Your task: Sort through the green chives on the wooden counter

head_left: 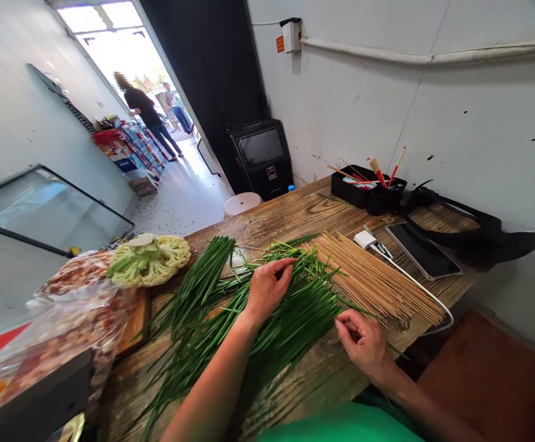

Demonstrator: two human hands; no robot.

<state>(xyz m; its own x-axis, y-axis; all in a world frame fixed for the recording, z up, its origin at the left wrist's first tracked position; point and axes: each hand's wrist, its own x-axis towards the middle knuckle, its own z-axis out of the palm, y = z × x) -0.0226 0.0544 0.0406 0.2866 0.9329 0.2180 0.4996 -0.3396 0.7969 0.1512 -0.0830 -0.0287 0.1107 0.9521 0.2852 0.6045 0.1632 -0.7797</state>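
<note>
Chives [306,316] lie left of skewers [373,282], touching. Left hand [269,287] over chives, right hand [363,339] in front of skewers: both curled, fingertips close together, cannot tell if gripping. Hasty sweep could mix chives into skewers.

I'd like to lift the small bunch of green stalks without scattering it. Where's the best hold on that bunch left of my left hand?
Likely around the far end of the small bunch, coming from above with the left hand: there the stalks lie close together with fairly even ends, while their near ends splay loosely.
</note>
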